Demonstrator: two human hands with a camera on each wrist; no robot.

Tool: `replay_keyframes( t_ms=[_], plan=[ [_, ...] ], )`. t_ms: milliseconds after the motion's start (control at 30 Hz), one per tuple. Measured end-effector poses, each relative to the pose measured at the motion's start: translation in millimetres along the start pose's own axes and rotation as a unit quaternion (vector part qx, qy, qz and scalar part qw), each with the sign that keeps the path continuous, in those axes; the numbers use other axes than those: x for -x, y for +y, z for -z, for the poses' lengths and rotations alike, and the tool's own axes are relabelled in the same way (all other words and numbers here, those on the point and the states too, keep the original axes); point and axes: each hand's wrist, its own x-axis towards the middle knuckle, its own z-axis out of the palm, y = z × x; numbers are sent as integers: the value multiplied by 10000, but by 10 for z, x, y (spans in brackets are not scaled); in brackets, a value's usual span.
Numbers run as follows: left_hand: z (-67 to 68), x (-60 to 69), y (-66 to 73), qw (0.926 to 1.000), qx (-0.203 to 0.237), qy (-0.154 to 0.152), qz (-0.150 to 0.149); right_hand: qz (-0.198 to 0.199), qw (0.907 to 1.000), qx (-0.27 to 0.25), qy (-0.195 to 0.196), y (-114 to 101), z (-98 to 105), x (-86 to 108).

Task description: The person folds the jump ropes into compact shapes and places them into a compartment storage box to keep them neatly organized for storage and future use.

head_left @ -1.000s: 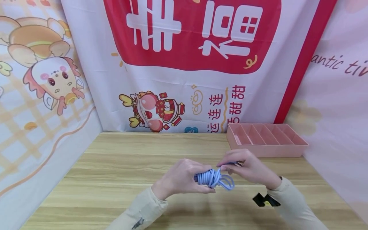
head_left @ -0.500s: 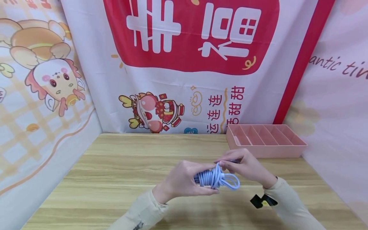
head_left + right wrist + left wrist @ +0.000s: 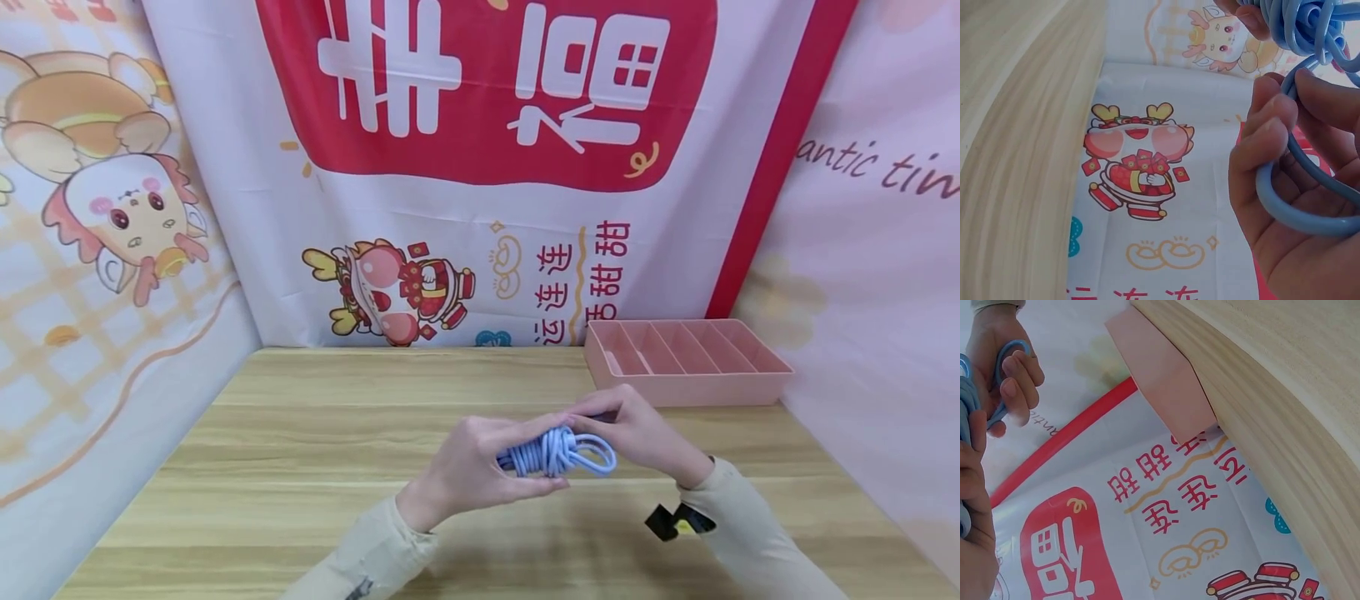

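Observation:
A light blue cord (image 3: pixel 551 452), wound into a tight bundle with loops sticking out at its right end, is held above the table. My left hand (image 3: pixel 468 467) grips the bundle between the thumb on top and the fingers below. Close against it, my right hand (image 3: pixel 637 429) pinches a strand by the bundle's upper right end. In the right wrist view that strand (image 3: pixel 1291 215) runs from the pinch and curves through the palm. The left wrist view catches the left hand (image 3: pixel 972 519) and part of the bundle at its left edge. The cord's tip is hidden.
A pink tray (image 3: pixel 705 389) with several narrow compartments stands at the back right of the wooden table (image 3: pixel 315 442). Printed cloths (image 3: pixel 420 200) hang behind and on both sides. A black and yellow piece (image 3: pixel 678 523) sits by the right sleeve.
My right hand has moved slightly left, and its fingers now meet the left thumb tip. The loops at the bundle's end have shifted a little. The left hand keeps its grip.

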Motion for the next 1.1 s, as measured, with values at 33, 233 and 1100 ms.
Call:
replay_keyframes(
  t_ms=[33,233,1100],
  plan=[
    [5,3,-2,10000,62,59,-7,-19,10000,-34,-46,-3,-6,-2],
    [45,-13,-34,9959,428,695,389,-148,9998,-31,-146,-11,-15,2],
    [117,-26,-32,9751,-3,1507,1630,-297,9843,-1114,1337,-233,-103,37]
  ],
)
